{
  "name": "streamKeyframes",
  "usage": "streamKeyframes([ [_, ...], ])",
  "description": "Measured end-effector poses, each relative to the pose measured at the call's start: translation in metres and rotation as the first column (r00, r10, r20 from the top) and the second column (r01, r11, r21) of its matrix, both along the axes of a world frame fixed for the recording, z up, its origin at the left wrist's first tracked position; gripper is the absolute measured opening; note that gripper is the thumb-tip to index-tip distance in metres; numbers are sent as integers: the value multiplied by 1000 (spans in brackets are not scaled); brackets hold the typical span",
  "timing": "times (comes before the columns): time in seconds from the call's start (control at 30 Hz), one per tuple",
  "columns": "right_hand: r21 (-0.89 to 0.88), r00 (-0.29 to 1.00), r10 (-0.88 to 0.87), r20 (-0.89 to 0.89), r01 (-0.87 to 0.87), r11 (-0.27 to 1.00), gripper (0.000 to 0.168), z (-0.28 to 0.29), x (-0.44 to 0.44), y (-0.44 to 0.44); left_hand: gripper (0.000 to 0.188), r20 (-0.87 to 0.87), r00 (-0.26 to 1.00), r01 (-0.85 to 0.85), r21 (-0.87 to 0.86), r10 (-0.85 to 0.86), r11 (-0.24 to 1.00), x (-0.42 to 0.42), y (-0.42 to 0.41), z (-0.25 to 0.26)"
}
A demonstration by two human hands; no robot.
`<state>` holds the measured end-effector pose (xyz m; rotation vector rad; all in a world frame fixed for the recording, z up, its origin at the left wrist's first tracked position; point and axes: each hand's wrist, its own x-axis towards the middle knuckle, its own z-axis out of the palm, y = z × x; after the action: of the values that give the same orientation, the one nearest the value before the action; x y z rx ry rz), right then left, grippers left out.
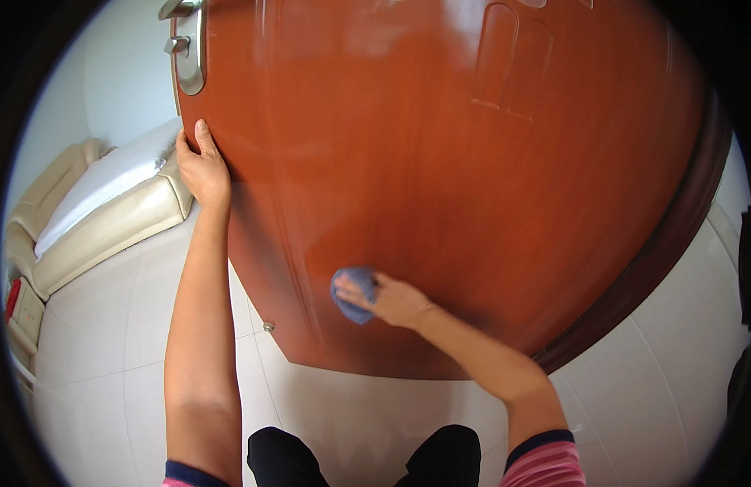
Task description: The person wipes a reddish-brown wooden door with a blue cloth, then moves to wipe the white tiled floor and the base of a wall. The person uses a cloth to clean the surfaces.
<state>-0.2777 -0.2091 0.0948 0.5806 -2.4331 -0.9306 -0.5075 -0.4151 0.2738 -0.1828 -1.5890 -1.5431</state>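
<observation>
A glossy reddish-brown door (375, 164) fills most of the view, standing ajar. My left hand (203, 167) grips the door's free edge below the metal handle plate (191, 55), thumb on the near face and fingers round the edge. Low on the same face, my right hand (399, 298) presses a blue cloth (353, 310) flat against the panel. Its fingers are spread over the cloth and slightly blurred.
A cream bed (116, 219) with a white mattress (116, 173) stands at the left, beside a small cabinet (27, 313). A round doorstop (268, 327) sits near the door's lower corner. The dark door frame (643, 274) curves along the right. Pale tiles (138, 402) cover the floor.
</observation>
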Motion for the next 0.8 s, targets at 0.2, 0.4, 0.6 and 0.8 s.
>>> streamKeyframes([
  [0.2,-663,568,-463,-680,-208,719,76,157,91,87,61,-83,989,127,17,-125,992,-4,-12,-4],
  [0.4,-529,150,-507,-849,-235,815,68,192,85,103,82,118,612,734,285,-782,617,-30,-35,-77],
  [0.6,-581,774,-216,-595,-228,781,65,161,-68,-76,83,227,638,701,225,-736,677,-28,-31,-82],
  [0.8,-273,910,111,-400,-234,933,50,74,-125,-108,72,19,616,750,293,-788,593,-84,-33,-120],
])
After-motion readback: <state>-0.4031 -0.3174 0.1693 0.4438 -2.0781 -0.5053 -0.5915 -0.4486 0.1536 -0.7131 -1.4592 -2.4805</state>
